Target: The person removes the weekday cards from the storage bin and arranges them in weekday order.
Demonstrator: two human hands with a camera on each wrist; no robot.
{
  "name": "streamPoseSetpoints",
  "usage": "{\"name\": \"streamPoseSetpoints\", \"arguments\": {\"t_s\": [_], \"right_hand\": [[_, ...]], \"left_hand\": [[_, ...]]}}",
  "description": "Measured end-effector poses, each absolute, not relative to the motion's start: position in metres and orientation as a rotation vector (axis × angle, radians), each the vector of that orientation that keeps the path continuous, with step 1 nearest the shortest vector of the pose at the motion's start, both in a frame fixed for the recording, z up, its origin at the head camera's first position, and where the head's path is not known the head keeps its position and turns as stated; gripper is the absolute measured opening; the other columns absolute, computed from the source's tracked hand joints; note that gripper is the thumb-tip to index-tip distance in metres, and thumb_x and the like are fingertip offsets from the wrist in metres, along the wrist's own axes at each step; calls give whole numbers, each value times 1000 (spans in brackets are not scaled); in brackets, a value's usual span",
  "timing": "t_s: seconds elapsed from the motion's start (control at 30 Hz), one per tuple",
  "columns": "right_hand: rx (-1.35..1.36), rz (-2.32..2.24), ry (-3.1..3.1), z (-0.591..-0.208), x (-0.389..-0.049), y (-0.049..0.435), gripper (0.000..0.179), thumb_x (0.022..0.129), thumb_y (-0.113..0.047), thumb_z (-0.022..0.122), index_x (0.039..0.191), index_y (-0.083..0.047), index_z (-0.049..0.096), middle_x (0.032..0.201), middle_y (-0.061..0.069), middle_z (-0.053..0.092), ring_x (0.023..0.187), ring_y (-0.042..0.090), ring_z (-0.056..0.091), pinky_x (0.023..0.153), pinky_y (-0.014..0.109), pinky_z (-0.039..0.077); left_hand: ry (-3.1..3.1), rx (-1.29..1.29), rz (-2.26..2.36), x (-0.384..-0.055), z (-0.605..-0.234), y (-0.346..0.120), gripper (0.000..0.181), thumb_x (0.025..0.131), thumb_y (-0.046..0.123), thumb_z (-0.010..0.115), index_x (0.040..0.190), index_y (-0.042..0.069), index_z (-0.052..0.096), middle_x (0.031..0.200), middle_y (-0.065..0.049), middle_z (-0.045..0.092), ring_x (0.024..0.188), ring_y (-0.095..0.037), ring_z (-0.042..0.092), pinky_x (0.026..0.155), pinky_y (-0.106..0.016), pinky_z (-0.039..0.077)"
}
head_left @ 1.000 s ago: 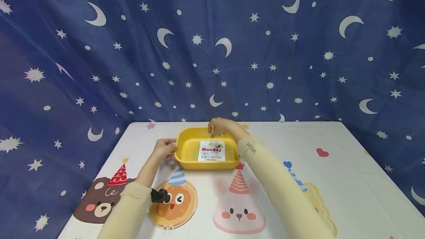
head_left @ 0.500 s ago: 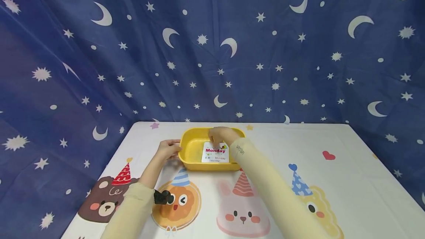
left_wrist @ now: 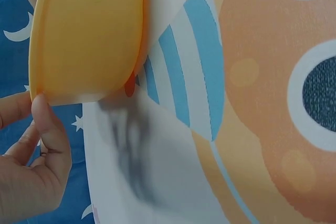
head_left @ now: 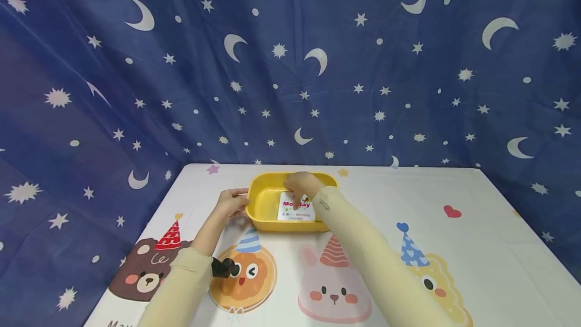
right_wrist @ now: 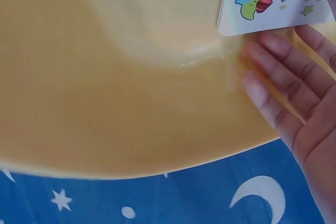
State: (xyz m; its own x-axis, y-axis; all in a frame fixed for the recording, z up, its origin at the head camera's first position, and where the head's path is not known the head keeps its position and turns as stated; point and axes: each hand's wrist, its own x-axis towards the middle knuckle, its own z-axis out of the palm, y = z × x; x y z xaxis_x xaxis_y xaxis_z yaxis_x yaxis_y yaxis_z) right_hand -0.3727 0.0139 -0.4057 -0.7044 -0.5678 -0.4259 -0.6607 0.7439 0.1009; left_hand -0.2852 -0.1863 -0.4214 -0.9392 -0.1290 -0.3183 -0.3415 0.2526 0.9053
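A yellow plastic basin stands on the table in the head view. My left hand pinches its left rim, thumb and fingers on either side, as the left wrist view shows at the basin's edge. Inside lies a white card with "Monday" printed in pink; the right wrist view shows a cartoon on the card. My right hand reaches over the far rim into the basin. Its fingers are loosely bent, tips at the card's far edge. The thumb's contact with the card is unclear.
A white tablecloth printed with cartoon animals covers the table. Behind it hangs a dark blue curtain with moons and stars. A small black device sits by the left wrist.
My right hand has lowered from above the basin's far rim down to the card. The left hand keeps its hold on the rim. The head view has shifted slightly.
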Motion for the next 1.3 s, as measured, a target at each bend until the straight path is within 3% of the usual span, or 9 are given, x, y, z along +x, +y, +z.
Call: {"name": "streamPoseSetpoints", "arguments": {"t_s": [0.13, 0.27, 0.53, 0.87, 1.03, 1.17, 1.3], "right_hand": [[-977, 434, 2563, -408, -373, 15, 53, 71, -37, 81, 111, -12, 58, 99, -2, 61, 93, 14, 55, 91, 25, 48], [-967, 468, 2560, -408, -372, 14, 65, 73, -32, 80, 128, -11, 53, 122, 3, 60, 115, 19, 55, 106, 29, 42], [-873, 405, 2614, -406, -369, 11, 69, 73, -25, 81, 133, -12, 50, 129, 3, 58, 121, 20, 53, 109, 30, 41], [-704, 132, 2625, -398, -363, 13, 90, 72, -13, 80, 148, -15, 32, 149, 3, 39, 138, 23, 36, 116, 35, 29], [-736, 153, 2621, -398, -367, 15, 79, 75, -14, 79, 143, -12, 39, 141, 4, 48, 131, 21, 44, 114, 33, 35], [-779, 161, 2623, -400, -371, 17, 59, 77, -17, 78, 130, -11, 52, 124, 3, 60, 114, 18, 54, 105, 30, 44], [-817, 138, 2616, -398, -372, 19, 41, 79, -18, 76, 115, -9, 58, 110, 4, 63, 96, 17, 54, 97, 29, 48]], "left_hand": [[2337, -432, 1770, -284, -419, -185, 46, 86, 2, 59, 131, -2, 52, 99, -9, 62, 70, -9, 61, 57, -17, 52], [2335, -424, 1779, -284, -419, -184, 47, 86, 2, 59, 132, -2, 51, 100, -10, 62, 71, -9, 62, 56, -16, 52], [2349, -459, 1773, -283, -418, -182, 45, 86, 0, 59, 130, -1, 52, 99, -10, 60, 72, -11, 60, 55, -16, 51], [2353, -469, 1783, -284, -420, -181, 44, 86, -2, 58, 130, -2, 52, 94, -7, 58, 68, -9, 59, 54, -17, 51], [2362, -459, 1799, -285, -423, -182, 44, 85, -2, 59, 129, -3, 52, 94, -8, 58, 65, -9, 58, 51, -16, 50], [2363, -467, 1795, -285, -423, -182, 44, 85, -2, 59, 129, -3, 53, 95, -8, 59, 67, -9, 59, 50, -15, 49], [2372, -471, 1789, -286, -423, -181, 44, 85, -3, 59, 128, -2, 54, 93, -8, 60, 67, -10, 60, 50, -15, 50]]}}
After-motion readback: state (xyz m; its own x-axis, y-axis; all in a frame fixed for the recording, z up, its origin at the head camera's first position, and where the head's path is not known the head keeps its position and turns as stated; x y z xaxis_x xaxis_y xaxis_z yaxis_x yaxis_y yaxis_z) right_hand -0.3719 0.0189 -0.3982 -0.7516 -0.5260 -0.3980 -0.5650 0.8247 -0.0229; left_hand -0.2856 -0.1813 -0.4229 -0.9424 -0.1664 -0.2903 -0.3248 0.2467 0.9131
